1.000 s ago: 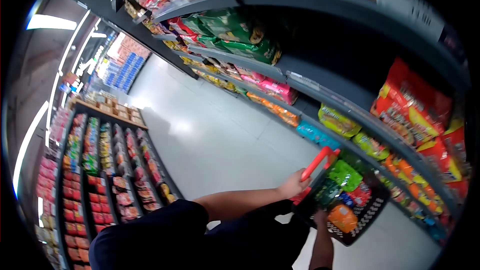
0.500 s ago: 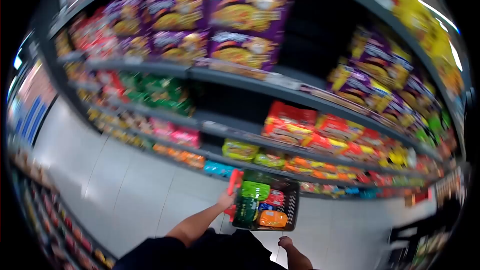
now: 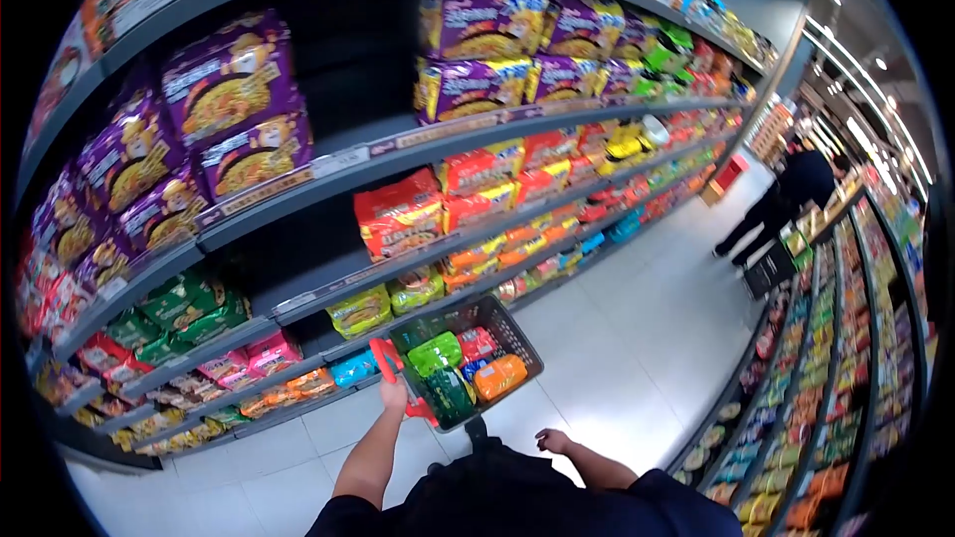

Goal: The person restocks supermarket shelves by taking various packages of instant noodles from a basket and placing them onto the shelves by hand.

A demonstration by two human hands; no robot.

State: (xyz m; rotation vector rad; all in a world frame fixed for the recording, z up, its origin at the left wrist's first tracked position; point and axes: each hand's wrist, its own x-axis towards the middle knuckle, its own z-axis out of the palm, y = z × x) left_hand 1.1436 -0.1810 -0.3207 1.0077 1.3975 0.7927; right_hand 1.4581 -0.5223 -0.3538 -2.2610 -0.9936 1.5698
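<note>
Red plastic is forming the handle (image 3: 385, 362) at the basket's left side, and the left hand (image 3: 393, 396) is gripping it, fingers wrapping around the bar. The black basket (image 3: 453, 317) is sitting low in front of the body; whether it is touching the floor is not showing. It is likely behaving as a stiff, fairly light load, the handle offering the surest hold and the rim a second one. Inside it, a lime pack (image 3: 435, 354), dark green pack (image 3: 450, 396), blue pack (image 3: 474, 370), red pack (image 3: 477, 343) and orange pack (image 3: 499, 376) are lying loose. They are looking soft and slick, probably prone to sliding with any tilt and calling for cupping from below. Just right of the basket, the right hand (image 3: 550, 440) is hanging free, fingers curling loosely around nothing.

Left of the basket and higher, purple packs (image 3: 223, 80) are standing on the shelf (image 3: 378, 171), whose lower tiers are crowding the basket's far side. Right of the basket, well beyond, a person (image 3: 802, 179) is standing near a dark box (image 3: 770, 270); a rack (image 3: 734, 385) is limiting room farther right.
</note>
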